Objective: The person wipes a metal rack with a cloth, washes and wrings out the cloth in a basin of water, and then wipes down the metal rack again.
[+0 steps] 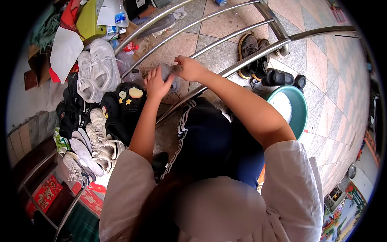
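Beyond my knees, both hands are on a grey, rounded shoe-like thing, much of it covered by fingers. My left hand curves over its near left side. At its right end, the fingers of my right hand are bent together in a pinch on the edge. A metal rack's bars run right beside the hands. Left of my left hand lie black clogs with yellow star charms and a pair of white sneakers.
More shoes are piled at the left, below a yellow box and a plastic bottle. Right of my legs stands a green basin with whitish contents, near black slippers and dark sneakers on the tiled floor.
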`<state>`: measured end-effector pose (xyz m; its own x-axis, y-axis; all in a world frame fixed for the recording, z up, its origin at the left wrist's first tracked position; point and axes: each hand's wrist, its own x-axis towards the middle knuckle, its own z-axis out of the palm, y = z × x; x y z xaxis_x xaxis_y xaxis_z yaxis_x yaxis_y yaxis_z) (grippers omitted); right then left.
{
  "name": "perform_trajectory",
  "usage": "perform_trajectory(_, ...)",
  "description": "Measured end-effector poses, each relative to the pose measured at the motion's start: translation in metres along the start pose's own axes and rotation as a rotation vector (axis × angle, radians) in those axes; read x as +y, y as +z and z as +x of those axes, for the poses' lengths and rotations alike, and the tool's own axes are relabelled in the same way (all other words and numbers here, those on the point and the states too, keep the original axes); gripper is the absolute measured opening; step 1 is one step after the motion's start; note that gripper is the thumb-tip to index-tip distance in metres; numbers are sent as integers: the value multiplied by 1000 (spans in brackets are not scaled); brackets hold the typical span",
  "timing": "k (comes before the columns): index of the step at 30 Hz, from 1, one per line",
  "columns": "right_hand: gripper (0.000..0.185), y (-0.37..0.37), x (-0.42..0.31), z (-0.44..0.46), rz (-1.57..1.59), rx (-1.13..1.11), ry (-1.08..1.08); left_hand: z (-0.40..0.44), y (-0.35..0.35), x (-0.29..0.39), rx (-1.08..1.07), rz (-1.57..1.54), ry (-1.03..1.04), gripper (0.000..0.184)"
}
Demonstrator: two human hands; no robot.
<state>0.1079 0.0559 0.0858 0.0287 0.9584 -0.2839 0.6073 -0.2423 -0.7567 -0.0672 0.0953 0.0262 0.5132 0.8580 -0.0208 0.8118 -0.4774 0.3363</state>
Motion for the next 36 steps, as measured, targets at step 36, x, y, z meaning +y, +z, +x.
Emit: perform_trajectory(36,35,-112,113,-63,429,417,514,177,95,242,-107,39,120,50)
